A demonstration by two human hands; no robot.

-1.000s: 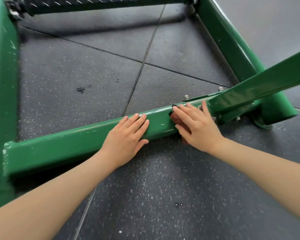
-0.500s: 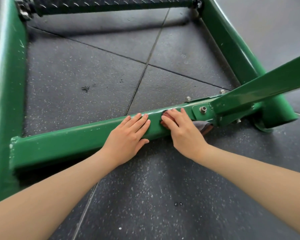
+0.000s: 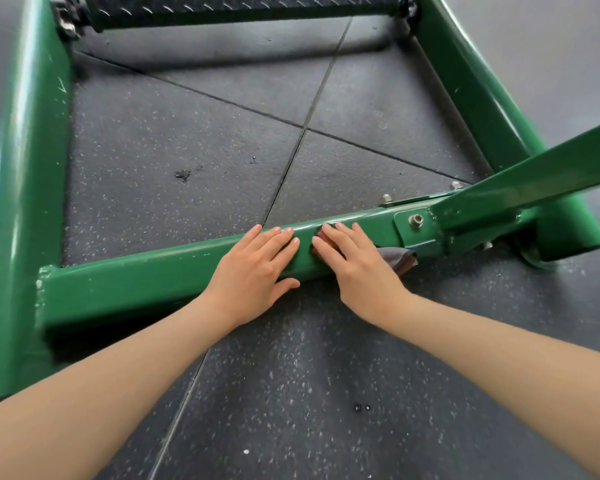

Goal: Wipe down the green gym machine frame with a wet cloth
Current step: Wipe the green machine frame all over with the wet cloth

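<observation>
the green frame (image 3: 146,282) forms a four-sided outline on the speckled rubber floor (image 3: 291,393), and its near crossbar runs from the lower left up toward the right of centre, where it meets a bolted bracket (image 3: 417,226) and a slanting green bar (image 3: 534,178) that leaves the picture at the right edge. the left hand (image 3: 253,271) rests flat on the crossbar at the middle of the picture, fingers straight and close together, fingertips reaching the bar's top edge, thumb along its lower edge. just beside it to the right, the right hand (image 3: 357,268) presses the cloth (image 3: 400,259) against the bar's near face with straight, slightly spread fingers; a reddish bit of cloth shows at the fingertips and a grey fold sticks out behind the palm, touching the floor. a narrow gap of bare green separates the two hands. left of the left hand the crossbar lies uncovered as far as the corner weld at the left rail (image 3: 25,202).
</observation>
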